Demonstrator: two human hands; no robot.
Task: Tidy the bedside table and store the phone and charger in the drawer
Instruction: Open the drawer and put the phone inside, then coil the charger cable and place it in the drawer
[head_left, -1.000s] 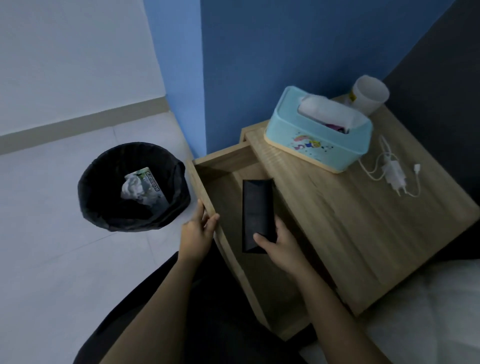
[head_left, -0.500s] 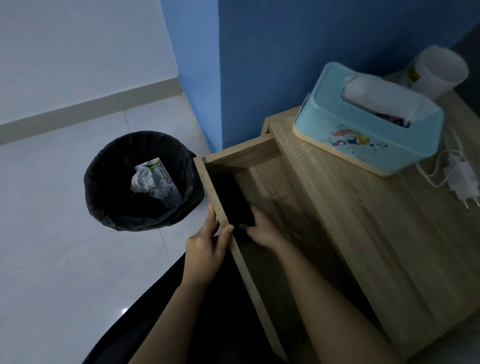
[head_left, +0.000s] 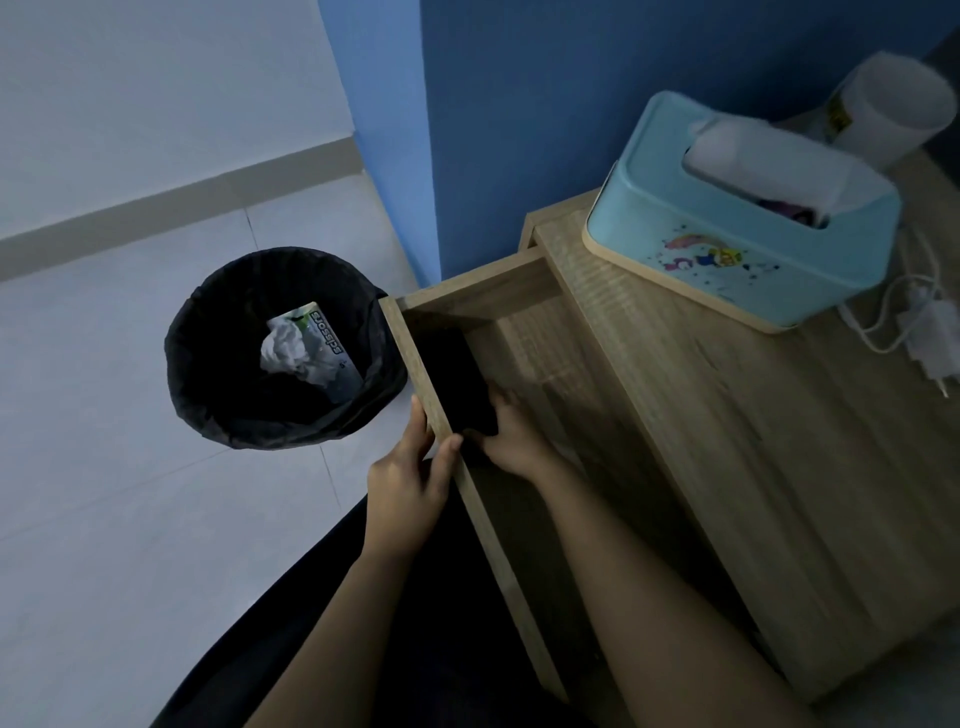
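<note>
Head view looks down on a wooden bedside table (head_left: 753, 467) whose drawer (head_left: 540, 364) stands pulled open toward the person. The left hand (head_left: 410, 478) clasps the drawer's front panel (head_left: 441, 410), thumb on the inner face and fingers on the outer face, pinching the board near its middle. The right hand (head_left: 514, 441) reaches down inside the drawer, and its fingers rest on the near end of the black phone (head_left: 457, 379). Whether they pinch it or only touch it, I cannot tell in the dim light. This phone lies flat on the drawer floor, lengthwise along the inner side of the front panel, toward the drawer's far left corner.

On the tabletop, the white charger (head_left: 930, 338) with its coiled cable lies at the right edge, just beside the light blue tissue box (head_left: 727, 249). That box sits at the back edge of the surface with a white tissue sticking out of its slot. A white cup (head_left: 888, 109) stands behind the box in the far right corner. On the tiled floor to the left of the drawer stands a bin (head_left: 280, 353) lined with a black bag, holding crumpled paper and a printed card package.
</note>
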